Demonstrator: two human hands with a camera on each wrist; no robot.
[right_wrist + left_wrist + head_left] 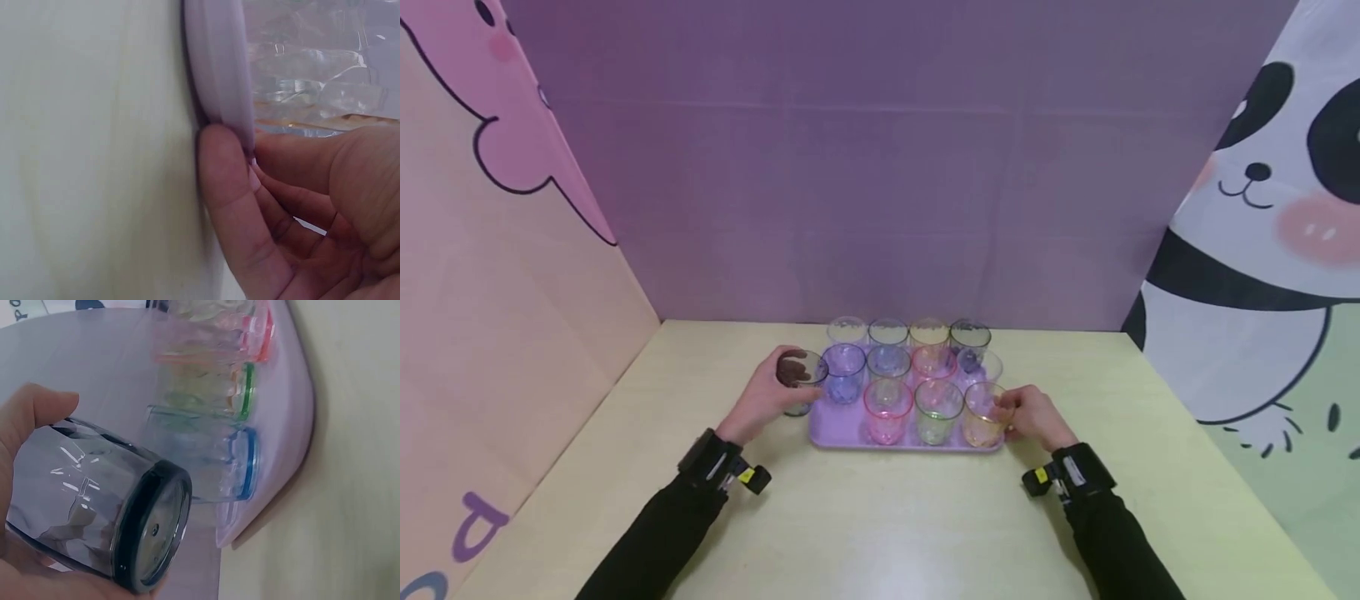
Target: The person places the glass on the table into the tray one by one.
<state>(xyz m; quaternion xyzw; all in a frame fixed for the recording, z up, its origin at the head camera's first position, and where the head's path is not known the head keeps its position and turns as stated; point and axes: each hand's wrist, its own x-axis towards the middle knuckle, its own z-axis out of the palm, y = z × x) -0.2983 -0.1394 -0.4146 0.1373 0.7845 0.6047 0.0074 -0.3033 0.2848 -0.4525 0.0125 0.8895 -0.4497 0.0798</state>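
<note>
My left hand [767, 396] grips a smoky grey glass cup [94, 500] by its side, tilted in the left wrist view, just off the left end of the lilac tray [838, 433]. Beside that cup stands a blue-rimmed cup [845, 375] on the tray. My right hand [1037, 415] is at the tray's right end. Its fingers [228, 181] pinch the tray rim [225, 69], one of them low against the outer side. Close to them is an amber cup [985, 417], partly in front of the fingertips.
Several clear cups with coloured rims stand in rows on the tray, among them a pink cup [887, 412] and a green cup [937, 412] in front. A dark-rimmed cup [970, 337] is at the back right. The pale table [880, 517] meets a purple backdrop [880, 183].
</note>
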